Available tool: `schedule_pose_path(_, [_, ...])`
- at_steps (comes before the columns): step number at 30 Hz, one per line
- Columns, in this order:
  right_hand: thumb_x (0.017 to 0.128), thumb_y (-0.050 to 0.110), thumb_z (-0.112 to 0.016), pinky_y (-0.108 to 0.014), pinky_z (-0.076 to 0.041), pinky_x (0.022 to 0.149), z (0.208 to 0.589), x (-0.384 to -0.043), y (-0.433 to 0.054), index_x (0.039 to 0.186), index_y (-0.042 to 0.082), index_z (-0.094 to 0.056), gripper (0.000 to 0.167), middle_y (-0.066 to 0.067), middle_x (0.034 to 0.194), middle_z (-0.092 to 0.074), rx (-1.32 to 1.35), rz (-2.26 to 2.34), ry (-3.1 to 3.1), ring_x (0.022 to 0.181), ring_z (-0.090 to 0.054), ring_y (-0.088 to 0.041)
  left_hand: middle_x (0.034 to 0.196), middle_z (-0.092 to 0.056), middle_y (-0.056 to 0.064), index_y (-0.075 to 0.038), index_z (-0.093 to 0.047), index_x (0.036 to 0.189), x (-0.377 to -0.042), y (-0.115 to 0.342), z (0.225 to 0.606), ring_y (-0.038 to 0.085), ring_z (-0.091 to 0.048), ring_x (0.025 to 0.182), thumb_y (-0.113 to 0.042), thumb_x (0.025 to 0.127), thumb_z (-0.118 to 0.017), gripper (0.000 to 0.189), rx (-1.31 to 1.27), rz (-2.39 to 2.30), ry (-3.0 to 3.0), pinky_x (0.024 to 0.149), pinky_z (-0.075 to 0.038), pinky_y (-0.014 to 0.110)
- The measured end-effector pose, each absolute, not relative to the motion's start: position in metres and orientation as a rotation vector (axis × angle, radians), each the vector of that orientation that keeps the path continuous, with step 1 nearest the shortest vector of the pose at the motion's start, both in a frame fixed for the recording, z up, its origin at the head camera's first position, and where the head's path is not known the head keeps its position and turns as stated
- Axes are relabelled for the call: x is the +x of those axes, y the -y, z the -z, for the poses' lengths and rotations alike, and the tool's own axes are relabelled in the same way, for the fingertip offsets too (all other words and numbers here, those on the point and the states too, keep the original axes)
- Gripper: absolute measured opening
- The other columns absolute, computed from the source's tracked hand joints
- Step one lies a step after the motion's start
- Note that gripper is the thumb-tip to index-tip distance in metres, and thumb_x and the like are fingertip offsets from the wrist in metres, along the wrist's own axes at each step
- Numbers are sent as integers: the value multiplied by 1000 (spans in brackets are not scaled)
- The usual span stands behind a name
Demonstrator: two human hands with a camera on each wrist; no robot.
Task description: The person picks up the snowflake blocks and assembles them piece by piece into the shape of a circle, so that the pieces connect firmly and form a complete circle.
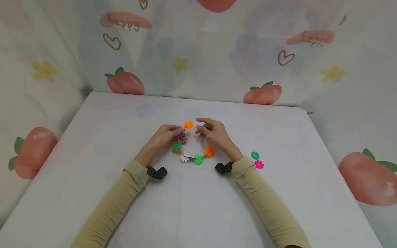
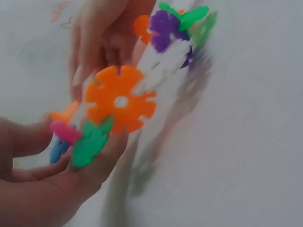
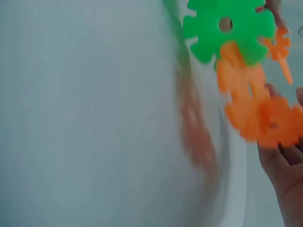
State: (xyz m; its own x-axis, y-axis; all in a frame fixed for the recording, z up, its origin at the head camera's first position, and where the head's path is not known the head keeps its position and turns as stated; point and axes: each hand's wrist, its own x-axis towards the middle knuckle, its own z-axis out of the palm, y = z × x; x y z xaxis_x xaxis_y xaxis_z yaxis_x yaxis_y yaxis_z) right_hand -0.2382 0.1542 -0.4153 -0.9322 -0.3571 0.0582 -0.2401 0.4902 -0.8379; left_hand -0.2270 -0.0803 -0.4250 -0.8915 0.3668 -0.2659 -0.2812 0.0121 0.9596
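Observation:
My left hand [image 1: 167,135] pinches a curved chain of slotted plastic snowflake discs by its blue disc [image 2: 59,150]. A pink disc [image 2: 65,132] and a dark green disc [image 1: 177,146] sit close to those fingers. Onward run an orange disc [image 2: 106,94], a white disc [image 1: 184,157], a purple disc [image 2: 163,30] and a bright green disc [image 1: 198,159]. Two joined orange discs [image 1: 209,152] form the right end, below my right hand [image 1: 218,135]. At the other end, an orange disc [image 1: 188,124] stands above the left fingertips. The right hand's fingers are loosely bent, holding nothing, facing that disc.
A loose green disc [image 1: 255,155] and a pink disc [image 1: 258,164] lie on the white table [image 1: 183,206], right of the right wrist. Black wrist devices [image 1: 157,173] sit at both cuffs. A printed curtain [image 1: 211,62] hangs behind the table's far edge.

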Motion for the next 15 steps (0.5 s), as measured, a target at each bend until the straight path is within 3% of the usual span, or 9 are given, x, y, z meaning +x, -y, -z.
schedule_pose_path(7, [103,13,-64,-31,-57,75,407,-223,-185,125,5,-71,25,-12,101,-77,-514,1313,-2677,84,-72,-25,110,-68,21,13,-57,129,-229,91,423,20,-72,76,-20,108,-55,39,100,-1891,-1783,80,-61,29])
schedule_pose_path(15, [100,13,-68,-26,-54,76,398,-199,-230,115,8,-76,18,-5,101,-77,-499,1111,-2814,86,-67,-20,107,-72,19,15,-62,127,-229,93,425,16,-73,74,-16,105,-58,38,94,-1881,-1804,79,-62,28])
